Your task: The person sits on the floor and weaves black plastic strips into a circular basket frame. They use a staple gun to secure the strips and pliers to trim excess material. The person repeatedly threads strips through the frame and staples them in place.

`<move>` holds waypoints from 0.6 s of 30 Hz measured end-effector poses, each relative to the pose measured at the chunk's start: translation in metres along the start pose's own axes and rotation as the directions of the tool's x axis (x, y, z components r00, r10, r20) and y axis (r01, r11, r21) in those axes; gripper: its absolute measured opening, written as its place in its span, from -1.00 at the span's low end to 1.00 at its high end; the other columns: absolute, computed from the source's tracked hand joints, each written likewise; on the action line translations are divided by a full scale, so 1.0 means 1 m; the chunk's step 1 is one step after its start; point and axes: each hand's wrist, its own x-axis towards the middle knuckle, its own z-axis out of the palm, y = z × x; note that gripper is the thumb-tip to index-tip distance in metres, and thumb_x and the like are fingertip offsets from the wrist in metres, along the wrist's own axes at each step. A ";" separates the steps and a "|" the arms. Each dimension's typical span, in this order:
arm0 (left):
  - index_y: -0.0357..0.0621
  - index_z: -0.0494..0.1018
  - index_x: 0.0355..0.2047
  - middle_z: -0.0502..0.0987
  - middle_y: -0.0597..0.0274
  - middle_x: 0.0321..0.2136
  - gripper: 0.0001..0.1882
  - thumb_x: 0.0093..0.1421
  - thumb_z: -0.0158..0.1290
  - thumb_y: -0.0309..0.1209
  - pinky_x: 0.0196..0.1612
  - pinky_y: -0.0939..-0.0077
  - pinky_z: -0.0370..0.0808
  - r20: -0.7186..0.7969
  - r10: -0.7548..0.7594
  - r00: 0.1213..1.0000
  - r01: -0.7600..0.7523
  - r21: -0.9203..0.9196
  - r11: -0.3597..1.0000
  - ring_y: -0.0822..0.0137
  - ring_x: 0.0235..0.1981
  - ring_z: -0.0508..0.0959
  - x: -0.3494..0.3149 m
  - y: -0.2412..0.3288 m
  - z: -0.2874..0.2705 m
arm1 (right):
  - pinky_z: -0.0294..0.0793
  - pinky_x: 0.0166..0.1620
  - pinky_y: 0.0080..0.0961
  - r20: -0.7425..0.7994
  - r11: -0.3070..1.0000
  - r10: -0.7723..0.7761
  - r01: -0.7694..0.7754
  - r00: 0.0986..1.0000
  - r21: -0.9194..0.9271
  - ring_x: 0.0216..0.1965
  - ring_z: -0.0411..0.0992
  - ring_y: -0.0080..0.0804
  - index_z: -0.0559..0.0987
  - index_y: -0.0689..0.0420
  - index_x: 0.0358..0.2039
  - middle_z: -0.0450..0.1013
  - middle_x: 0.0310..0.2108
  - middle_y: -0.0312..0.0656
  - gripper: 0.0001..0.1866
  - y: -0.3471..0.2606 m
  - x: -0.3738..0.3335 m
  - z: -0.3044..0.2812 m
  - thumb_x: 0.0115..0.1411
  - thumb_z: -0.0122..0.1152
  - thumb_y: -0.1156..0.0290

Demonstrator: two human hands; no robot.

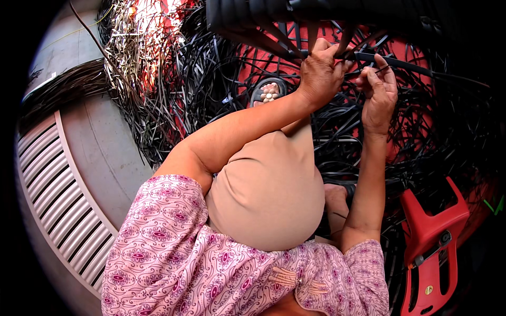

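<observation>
A large black woven frame [253,34], apparently covered in flat plastic strips, stands at the top of the head view. Brownish bars and slanting strips show under its edge. My left hand [322,73] is closed at the frame's lower edge, gripping a black strip there. Just to its right, my right hand [380,97] pinches a thin black strip between thumb and fingers. A wider dark strip [400,63] runs from beside my left hand off to the right, passing behind my right fingers. What lies inside my left fist is partly hidden.
Tangled black strips [211,79] cover much of the red ground sheet [263,58]. A pale slatted bench or panel [68,195] lies at left, near a bundle of dark strips [63,89]. At lower right is a red plastic seat-like piece [435,237].
</observation>
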 end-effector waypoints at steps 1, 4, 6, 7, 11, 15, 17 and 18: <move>0.00 0.60 -0.16 0.48 0.20 -0.37 -0.75 0.11 0.24 -0.50 -0.27 0.42 0.51 0.002 0.004 1.000 -0.004 0.001 1.000 0.26 -0.32 0.55 0.000 -0.001 0.000 | 0.41 -0.37 -0.76 -0.018 0.999 0.012 -0.011 1.000 0.030 -0.48 0.40 -0.71 0.45 0.23 0.04 0.48 -0.43 -0.37 -0.70 0.002 0.001 0.001 0.32 0.11 0.43; 0.00 0.60 -0.16 0.48 0.19 -0.37 -0.74 0.11 0.23 -0.50 -0.28 0.42 0.51 0.004 0.006 1.000 -0.006 0.002 1.000 0.26 -0.32 0.55 0.000 -0.001 0.000 | 0.35 -0.46 -0.77 -0.131 0.997 -0.015 0.006 0.991 -0.073 -0.52 0.35 -0.72 0.50 0.22 -0.09 0.41 -0.51 -0.41 -0.79 -0.001 0.002 0.014 0.34 0.09 0.38; 0.01 0.60 -0.16 0.47 0.19 -0.37 -0.74 0.11 0.23 -0.50 -0.28 0.41 0.51 0.011 -0.001 1.000 0.001 0.000 1.000 0.26 -0.33 0.54 0.000 0.001 -0.001 | 0.33 -0.49 -0.77 -0.126 0.998 0.013 -0.019 0.992 -0.052 -0.55 0.34 -0.72 0.52 0.21 -0.16 0.41 -0.53 -0.41 -0.82 0.000 0.001 0.015 0.34 0.09 0.37; 0.01 0.60 -0.15 0.47 0.19 -0.37 -0.74 0.11 0.23 -0.50 -0.28 0.41 0.50 0.013 0.002 1.000 -0.002 0.006 1.000 0.26 -0.32 0.54 0.001 0.000 0.000 | 0.32 -0.51 -0.77 -0.123 0.999 0.027 -0.032 0.992 -0.042 -0.56 0.33 -0.73 0.53 0.21 -0.20 0.40 -0.54 -0.41 -0.82 0.000 0.000 0.015 0.35 0.09 0.37; 0.01 0.60 -0.15 0.46 0.20 -0.37 -0.73 0.11 0.22 -0.49 -0.29 0.41 0.50 0.019 -0.005 1.000 0.004 0.031 0.999 0.26 -0.32 0.54 -0.001 0.000 -0.001 | 0.30 -0.55 -0.76 -0.167 0.974 0.029 -0.065 0.986 -0.215 -0.61 0.32 -0.72 0.54 0.21 -0.25 0.37 -0.59 -0.42 -0.83 -0.008 0.001 0.022 0.34 0.11 0.36; 0.01 0.60 -0.15 0.45 0.19 -0.34 -0.74 0.12 0.22 -0.49 -0.30 0.41 0.50 0.019 -0.003 1.000 0.003 0.030 1.000 0.26 -0.34 0.55 -0.001 -0.001 -0.001 | 0.26 -0.59 -0.78 -0.226 0.973 0.118 -0.158 0.967 -0.169 -0.65 0.30 -0.72 0.54 0.20 -0.28 0.34 -0.61 -0.43 -0.82 -0.005 0.002 0.023 0.33 0.14 0.34; 0.00 0.60 -0.15 0.45 0.17 -0.34 -0.74 0.12 0.22 -0.50 -0.31 0.41 0.51 0.007 -0.009 1.000 0.009 0.003 1.000 0.26 -0.36 0.56 -0.001 -0.001 0.000 | 0.24 -0.61 -0.78 -0.242 0.969 0.191 -0.222 0.951 -0.110 -0.67 0.29 -0.71 0.55 0.20 -0.29 0.33 -0.63 -0.44 -0.82 0.000 0.001 0.019 0.32 0.17 0.33; -0.01 0.60 -0.15 0.45 0.17 -0.34 -0.74 0.12 0.22 -0.50 -0.32 0.42 0.51 0.003 -0.013 1.000 0.013 -0.012 1.000 0.26 -0.36 0.56 -0.001 -0.001 0.000 | 0.23 -0.61 -0.79 -0.241 0.963 0.229 -0.256 0.943 -0.088 -0.68 0.29 -0.71 0.55 0.20 -0.30 0.32 -0.64 -0.44 -0.81 0.004 0.000 0.016 0.30 0.19 0.32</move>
